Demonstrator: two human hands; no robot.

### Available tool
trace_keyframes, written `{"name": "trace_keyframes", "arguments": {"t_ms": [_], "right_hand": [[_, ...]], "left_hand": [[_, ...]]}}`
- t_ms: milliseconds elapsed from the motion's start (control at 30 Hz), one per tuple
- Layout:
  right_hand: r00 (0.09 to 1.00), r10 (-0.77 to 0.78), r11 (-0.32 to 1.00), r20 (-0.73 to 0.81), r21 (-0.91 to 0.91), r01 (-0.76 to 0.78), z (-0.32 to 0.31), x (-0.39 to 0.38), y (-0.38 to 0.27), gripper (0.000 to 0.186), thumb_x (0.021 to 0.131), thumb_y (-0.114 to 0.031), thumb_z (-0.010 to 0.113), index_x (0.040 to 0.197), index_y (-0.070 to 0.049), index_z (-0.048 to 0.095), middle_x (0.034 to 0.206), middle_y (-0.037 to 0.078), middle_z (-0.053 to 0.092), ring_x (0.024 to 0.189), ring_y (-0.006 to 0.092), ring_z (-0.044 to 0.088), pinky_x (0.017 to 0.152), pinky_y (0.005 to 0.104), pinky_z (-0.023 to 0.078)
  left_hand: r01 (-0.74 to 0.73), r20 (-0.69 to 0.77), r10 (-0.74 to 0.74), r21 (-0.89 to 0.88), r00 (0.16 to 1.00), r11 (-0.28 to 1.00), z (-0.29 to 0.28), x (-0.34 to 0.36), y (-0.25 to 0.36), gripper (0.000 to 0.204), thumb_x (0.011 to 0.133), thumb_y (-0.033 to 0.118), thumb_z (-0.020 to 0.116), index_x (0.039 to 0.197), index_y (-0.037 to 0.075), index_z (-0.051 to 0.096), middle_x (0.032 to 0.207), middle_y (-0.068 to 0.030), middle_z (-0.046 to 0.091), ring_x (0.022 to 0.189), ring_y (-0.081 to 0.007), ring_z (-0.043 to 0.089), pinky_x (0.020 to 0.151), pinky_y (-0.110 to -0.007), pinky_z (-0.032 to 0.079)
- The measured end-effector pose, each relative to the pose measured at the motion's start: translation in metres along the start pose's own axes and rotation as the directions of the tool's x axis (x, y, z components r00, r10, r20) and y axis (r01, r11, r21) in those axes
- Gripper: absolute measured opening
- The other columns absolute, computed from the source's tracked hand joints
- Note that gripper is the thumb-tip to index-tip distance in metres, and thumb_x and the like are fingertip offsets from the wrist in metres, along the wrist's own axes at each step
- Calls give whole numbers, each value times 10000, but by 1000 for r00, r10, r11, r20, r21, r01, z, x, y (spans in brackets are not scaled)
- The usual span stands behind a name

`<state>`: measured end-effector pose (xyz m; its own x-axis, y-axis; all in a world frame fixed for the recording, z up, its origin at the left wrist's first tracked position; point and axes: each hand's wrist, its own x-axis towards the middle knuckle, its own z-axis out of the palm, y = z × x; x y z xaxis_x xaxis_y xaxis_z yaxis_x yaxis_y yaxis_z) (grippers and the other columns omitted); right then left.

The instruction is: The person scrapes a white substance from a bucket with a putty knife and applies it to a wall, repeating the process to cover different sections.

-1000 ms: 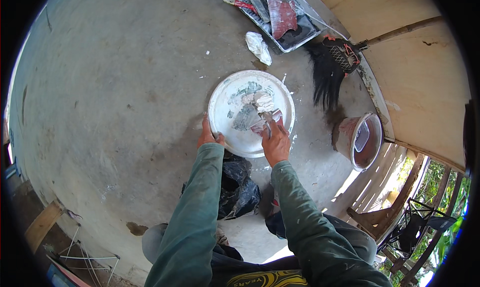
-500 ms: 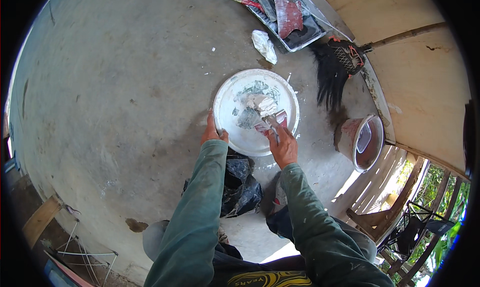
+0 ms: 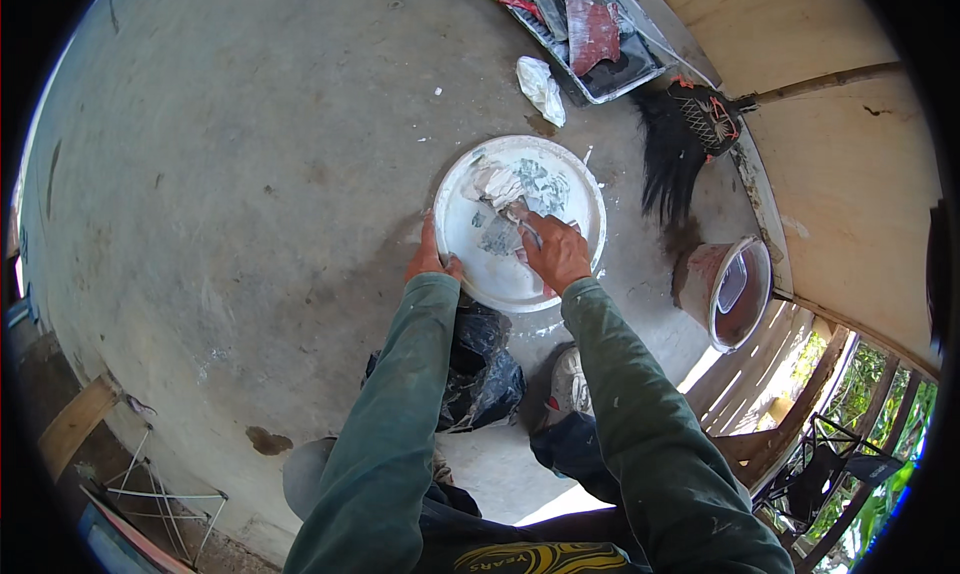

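Through my camera I see the left hand [image 3: 433, 252] grasping the rim of the round white tray [image 3: 480, 274] beyond a black bag [image 3: 482, 369]; the right hand [image 3: 560, 252] has its fingers clenched around a scraper [image 3: 517, 212] beside white paste [image 3: 500, 185]

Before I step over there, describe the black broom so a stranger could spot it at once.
Find the tan wall panel on the picture's right, and follow its foot to the stretch between the dark rectangular tray and the round bucket. The broom is there, and its long black bristles and orange lashing set it apart from both.
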<state>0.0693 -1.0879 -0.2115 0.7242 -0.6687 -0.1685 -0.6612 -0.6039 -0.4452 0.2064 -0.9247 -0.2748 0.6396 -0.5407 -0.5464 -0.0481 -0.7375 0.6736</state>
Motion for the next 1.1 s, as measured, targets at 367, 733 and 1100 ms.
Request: {"name": "trace_keyframes", "arguments": {"t_ms": [367, 733, 1100], "right_hand": [[999, 14, 999, -40, 45, -12, 9, 3, -13, 333, 897, -231, 605, 1230, -230, 631, 872, 117, 655, 778, 337, 659, 682, 440, 526], [965, 2, 988, -263, 147, 38, -4, -41, 5, 458, 888, -206, 602, 1337, -276, 548, 924, 148, 662, 841, 368, 642, 814, 488, 512], [934, 232, 942, -270, 302, -146, -26, -79, -2, 587, 860, -234, 665, 1344, -42, 393, 1091, 213, 649, 912, 438, 639, 763, 498, 516]], "left_hand": [[-52, -50, 55, 63, 997, 997, 4, 0, -5, 891, 794, 91, 668, 1529, 232, 185, 1169, -220, 639, 1038, -396, 642, 939, -434, 491], [153, -319, -139, 21, 938, 988, 2, 17, 2, 563, 617, 171, 821, 1095, 9, 570, 939, -172, 686, 841, -281, 677, 780, -391, 529], [-75, -171, -46, -640, 984, 765, 15, 27, 26, 440, 664, 13, 759, 1073, -1, 596, 1011, -154, 672, 805, -269, 670, 658, -380, 539]]}}
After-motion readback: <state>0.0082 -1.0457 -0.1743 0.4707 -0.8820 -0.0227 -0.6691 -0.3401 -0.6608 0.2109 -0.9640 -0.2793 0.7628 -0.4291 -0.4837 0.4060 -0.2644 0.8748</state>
